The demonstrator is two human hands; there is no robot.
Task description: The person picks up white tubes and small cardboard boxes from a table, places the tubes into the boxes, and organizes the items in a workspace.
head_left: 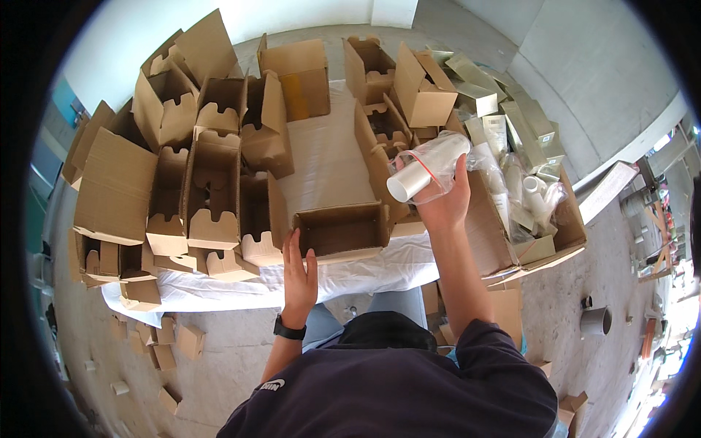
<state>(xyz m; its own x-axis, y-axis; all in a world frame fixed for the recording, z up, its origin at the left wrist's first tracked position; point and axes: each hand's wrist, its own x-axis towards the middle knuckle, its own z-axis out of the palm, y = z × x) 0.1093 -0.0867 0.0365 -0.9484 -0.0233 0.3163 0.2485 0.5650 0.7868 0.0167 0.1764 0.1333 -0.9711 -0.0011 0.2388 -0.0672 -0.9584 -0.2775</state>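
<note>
My right hand (445, 196) is closed round a white tube (410, 181) wrapped in a clear plastic bag with a red strip across it. It is raised over the right part of the table, beside a large carton (504, 241). My left hand (300, 274) lies with its fingers stretched out against the left front corner of a small open cardboard box (342, 232). That box stands at the table's near edge, and nothing shows inside it.
Open cardboard boxes (213, 186) crowd the left of the table; more (371, 66) stand at the back. The large carton holds bagged white tubes (531, 186) and pale flat packs (526, 135). A white cloth (219, 290) covers the table. Small boxes (191, 341) lie on the floor.
</note>
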